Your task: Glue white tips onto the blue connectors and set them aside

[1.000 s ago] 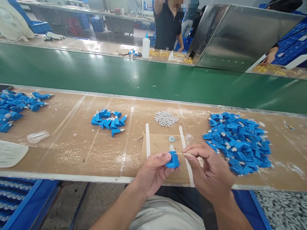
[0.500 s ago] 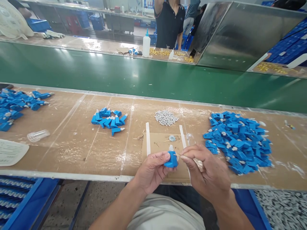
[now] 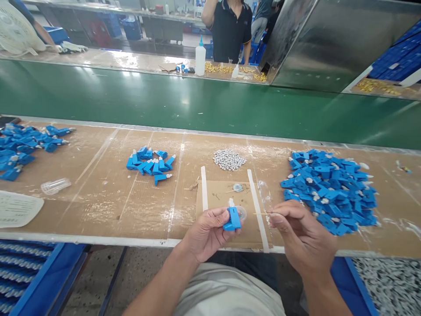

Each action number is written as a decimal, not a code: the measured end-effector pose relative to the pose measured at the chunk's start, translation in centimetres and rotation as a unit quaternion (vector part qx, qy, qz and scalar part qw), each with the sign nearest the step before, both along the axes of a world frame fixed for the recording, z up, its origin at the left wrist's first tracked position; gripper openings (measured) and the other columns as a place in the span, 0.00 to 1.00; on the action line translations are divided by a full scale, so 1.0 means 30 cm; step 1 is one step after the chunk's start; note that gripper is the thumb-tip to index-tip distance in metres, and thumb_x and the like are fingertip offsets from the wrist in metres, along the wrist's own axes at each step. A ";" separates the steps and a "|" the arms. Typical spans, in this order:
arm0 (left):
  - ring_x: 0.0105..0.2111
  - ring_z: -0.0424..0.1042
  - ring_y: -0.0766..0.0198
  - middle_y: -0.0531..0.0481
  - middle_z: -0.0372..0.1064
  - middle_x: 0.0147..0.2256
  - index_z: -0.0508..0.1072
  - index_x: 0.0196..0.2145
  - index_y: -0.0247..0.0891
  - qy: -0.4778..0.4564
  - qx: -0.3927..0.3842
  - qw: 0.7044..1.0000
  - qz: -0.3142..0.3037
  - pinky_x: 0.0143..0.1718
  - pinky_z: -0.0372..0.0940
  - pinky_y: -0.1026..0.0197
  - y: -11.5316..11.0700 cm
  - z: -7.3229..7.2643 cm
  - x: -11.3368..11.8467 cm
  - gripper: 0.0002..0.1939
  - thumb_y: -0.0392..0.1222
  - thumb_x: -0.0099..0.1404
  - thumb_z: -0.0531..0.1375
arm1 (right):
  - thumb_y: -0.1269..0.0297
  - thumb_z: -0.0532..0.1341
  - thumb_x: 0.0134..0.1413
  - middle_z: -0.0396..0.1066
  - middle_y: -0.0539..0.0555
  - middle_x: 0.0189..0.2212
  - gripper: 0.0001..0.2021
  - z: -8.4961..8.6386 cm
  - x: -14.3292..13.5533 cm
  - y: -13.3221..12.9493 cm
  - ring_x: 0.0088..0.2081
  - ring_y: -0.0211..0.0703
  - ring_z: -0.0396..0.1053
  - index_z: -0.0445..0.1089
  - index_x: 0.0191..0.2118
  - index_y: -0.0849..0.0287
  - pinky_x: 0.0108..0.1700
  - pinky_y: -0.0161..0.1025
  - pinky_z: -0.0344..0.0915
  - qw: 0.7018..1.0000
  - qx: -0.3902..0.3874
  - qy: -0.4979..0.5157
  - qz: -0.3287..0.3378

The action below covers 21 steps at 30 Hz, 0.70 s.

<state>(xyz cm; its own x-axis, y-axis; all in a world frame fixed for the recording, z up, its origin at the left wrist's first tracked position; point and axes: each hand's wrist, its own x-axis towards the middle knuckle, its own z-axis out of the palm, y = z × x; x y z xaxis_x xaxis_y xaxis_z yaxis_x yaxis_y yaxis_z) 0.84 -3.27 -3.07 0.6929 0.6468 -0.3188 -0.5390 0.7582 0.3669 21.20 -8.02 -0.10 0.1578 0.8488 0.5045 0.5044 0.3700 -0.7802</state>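
Observation:
Between thumb and fingers, my left hand (image 3: 210,230) holds a blue plastic part (image 3: 233,218) with a white tip pointing up. My right hand (image 3: 301,230) pinches a thin wooden stick (image 3: 262,213), whose end points left at the blue part without touching it. Just behind the blue part lies a small clear round dish (image 3: 242,213). Beneath both is a cardboard sheet (image 3: 215,202) edged by two white strips. A small round lid-like piece (image 3: 237,187) rests on the sheet, and a pile of small grey pieces (image 3: 229,159) lies beyond it.
Blue parts lie in a large pile (image 3: 329,188) at right, a small group (image 3: 149,165) left of centre and another pile (image 3: 23,147) at far left. A clear plastic cup (image 3: 55,186) lies on its side. Across the green belt (image 3: 148,101) stands a person (image 3: 230,33).
My right hand has moved right with the stick, away from the blue part. My left hand still holds that part, now slightly tilted, and the round dish behind it has come into view.

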 end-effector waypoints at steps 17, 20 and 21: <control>0.31 0.76 0.68 0.42 0.78 0.34 0.81 0.39 0.27 0.020 0.011 1.000 0.000 0.36 0.71 0.71 0.004 -0.008 -0.025 0.16 0.42 0.57 0.72 | 0.71 0.63 0.62 0.72 0.51 0.33 0.03 -0.035 -0.004 0.015 0.35 0.42 0.69 0.71 0.39 0.55 0.38 0.40 0.64 0.996 -0.030 -0.088 -0.006; 0.31 0.76 0.68 0.43 0.78 0.34 0.81 0.40 0.28 0.016 0.002 1.000 0.017 0.35 0.71 0.72 0.013 -0.023 -0.045 0.15 0.41 0.57 0.72 | 0.69 0.62 0.64 0.72 0.51 0.33 0.02 -0.061 -0.011 0.032 0.34 0.42 0.69 0.71 0.38 0.56 0.36 0.39 0.64 0.991 -0.052 -0.123 0.017; 0.31 0.76 0.68 0.43 0.78 0.34 0.81 0.40 0.29 0.017 -0.001 1.000 0.024 0.34 0.70 0.73 0.017 -0.029 -0.055 0.15 0.40 0.57 0.72 | 0.69 0.62 0.64 0.72 0.51 0.33 0.02 -0.070 -0.013 0.037 0.34 0.42 0.69 0.71 0.38 0.56 0.36 0.39 0.64 0.990 -0.064 -0.127 0.023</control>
